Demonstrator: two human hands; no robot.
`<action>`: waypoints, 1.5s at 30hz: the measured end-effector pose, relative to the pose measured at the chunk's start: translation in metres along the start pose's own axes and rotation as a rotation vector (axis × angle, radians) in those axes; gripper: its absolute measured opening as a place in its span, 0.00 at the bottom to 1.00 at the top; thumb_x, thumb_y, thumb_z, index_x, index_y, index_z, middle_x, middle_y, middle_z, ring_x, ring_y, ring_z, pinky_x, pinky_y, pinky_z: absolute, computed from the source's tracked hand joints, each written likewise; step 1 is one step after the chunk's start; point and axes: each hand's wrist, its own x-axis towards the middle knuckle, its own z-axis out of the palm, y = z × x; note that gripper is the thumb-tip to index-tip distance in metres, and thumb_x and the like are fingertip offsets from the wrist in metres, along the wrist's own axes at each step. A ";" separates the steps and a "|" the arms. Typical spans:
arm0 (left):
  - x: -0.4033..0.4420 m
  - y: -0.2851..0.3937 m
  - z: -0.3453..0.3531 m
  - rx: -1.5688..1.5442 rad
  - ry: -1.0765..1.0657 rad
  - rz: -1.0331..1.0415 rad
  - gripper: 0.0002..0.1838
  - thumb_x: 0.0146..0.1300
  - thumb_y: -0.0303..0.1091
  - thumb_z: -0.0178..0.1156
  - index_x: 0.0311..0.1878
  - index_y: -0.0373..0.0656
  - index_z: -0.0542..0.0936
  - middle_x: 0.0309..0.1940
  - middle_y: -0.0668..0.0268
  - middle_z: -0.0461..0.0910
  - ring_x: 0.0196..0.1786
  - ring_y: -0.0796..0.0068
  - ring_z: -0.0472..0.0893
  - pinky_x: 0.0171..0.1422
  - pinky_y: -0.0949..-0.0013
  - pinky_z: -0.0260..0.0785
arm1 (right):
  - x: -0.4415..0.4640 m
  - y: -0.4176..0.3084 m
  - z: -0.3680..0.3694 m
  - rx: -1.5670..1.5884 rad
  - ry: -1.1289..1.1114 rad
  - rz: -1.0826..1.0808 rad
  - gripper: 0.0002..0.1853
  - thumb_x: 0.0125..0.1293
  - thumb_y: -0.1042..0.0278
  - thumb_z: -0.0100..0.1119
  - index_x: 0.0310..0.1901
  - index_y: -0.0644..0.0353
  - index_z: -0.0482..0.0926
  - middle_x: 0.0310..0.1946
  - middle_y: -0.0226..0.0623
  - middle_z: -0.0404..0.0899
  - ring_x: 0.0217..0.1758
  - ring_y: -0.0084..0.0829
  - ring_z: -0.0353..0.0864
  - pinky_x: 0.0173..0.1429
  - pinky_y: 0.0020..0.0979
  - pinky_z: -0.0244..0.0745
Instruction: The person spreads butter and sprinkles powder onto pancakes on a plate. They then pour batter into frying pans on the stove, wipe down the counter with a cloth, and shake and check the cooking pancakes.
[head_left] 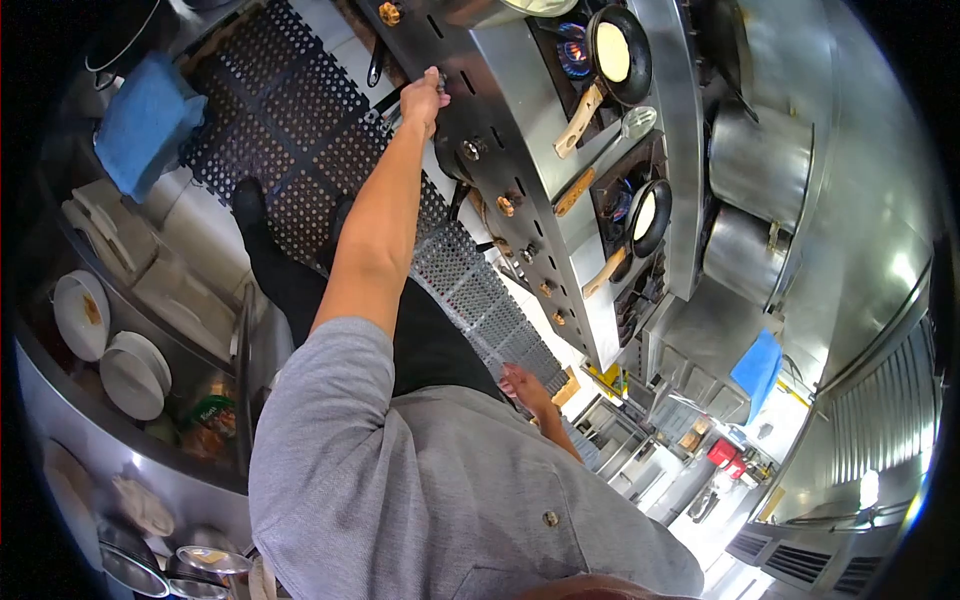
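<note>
My left hand (424,103) reaches out to the stove's front panel, its fingers closed around a control knob (441,82). At my side hangs my right hand (524,388), fingers loosely apart, with nothing visible in it. Above the panel, a black frying pan (640,88) with a wooden handle holds a round pale yellow layer (612,52). A second frying pan (655,222) contains a similar pale yellow layer (645,215). Between the pans lies a metal utensil with a wooden handle (575,192); its head is hard to make out. Blue flame (573,52) burns beside the first pan.
Large metal pots (762,165) stand behind the burners. A perforated black mat (300,110) covers the floor. Opposite are white bowls (136,375) on a metal shelf and a blue cloth (150,125). Another blue cloth (757,365) hangs farther along the kitchen.
</note>
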 end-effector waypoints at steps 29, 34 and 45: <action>-0.215 0.118 -0.304 0.945 0.181 -0.181 0.22 0.64 0.52 0.50 0.47 0.41 0.72 0.27 0.62 0.74 0.26 0.71 0.74 0.28 0.68 0.67 | 0.067 -0.156 -0.109 1.051 0.164 -0.699 0.11 0.68 0.62 0.47 0.39 0.62 0.70 0.29 0.39 0.77 0.32 0.32 0.80 0.35 0.34 0.79; -0.227 0.078 -0.258 1.468 -0.111 -0.089 0.26 0.65 0.54 0.48 0.40 0.36 0.78 0.29 0.56 0.79 0.29 0.64 0.77 0.35 0.65 0.68 | 0.068 -0.156 -0.113 1.212 0.138 -0.690 0.13 0.69 0.59 0.46 0.43 0.62 0.68 0.26 0.35 0.75 0.31 0.33 0.80 0.33 0.35 0.80; -0.252 0.101 -0.253 1.426 -0.118 -0.127 0.35 0.61 0.62 0.49 0.51 0.33 0.71 0.36 0.53 0.79 0.30 0.67 0.80 0.29 0.69 0.71 | 0.062 -0.126 -0.122 1.115 0.266 -0.634 0.13 0.66 0.58 0.51 0.40 0.61 0.70 0.24 0.30 0.72 0.26 0.25 0.74 0.31 0.27 0.76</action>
